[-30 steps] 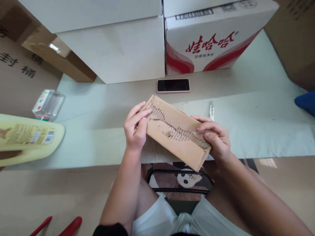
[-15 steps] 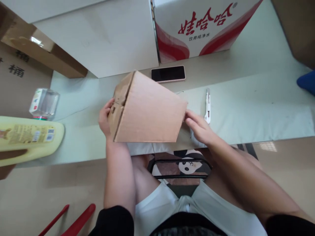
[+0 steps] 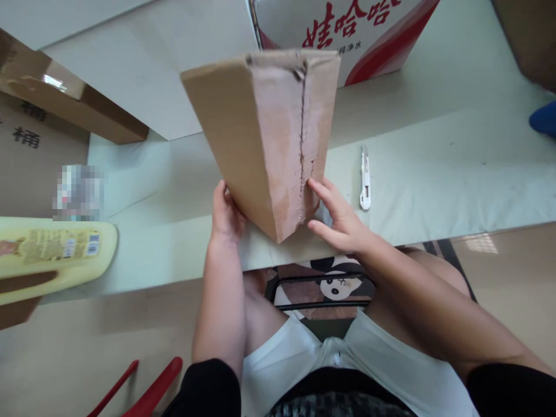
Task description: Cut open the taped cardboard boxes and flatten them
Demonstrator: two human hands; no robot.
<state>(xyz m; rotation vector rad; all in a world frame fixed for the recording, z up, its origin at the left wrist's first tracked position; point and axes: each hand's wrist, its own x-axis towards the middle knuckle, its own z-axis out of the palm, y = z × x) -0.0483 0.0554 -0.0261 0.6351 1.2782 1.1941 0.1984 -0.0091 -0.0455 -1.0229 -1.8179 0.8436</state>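
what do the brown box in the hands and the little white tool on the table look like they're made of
Brown box: matte brown cardboard, with a rough, torn centre seam. White tool: apparently smooth plastic, slim like a utility knife; any blade is too small to tell.

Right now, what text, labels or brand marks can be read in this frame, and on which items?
"娃哈哈" in red, top cut off by the frame edge: white carton.
Small grey line under it, partly hidden behind the brown box: not legible.
"桶", black: brown carton at left.
Yellow bottle label and barcodes: too small to read.
Pixelated patch: unreadable.
Brown box: no print.
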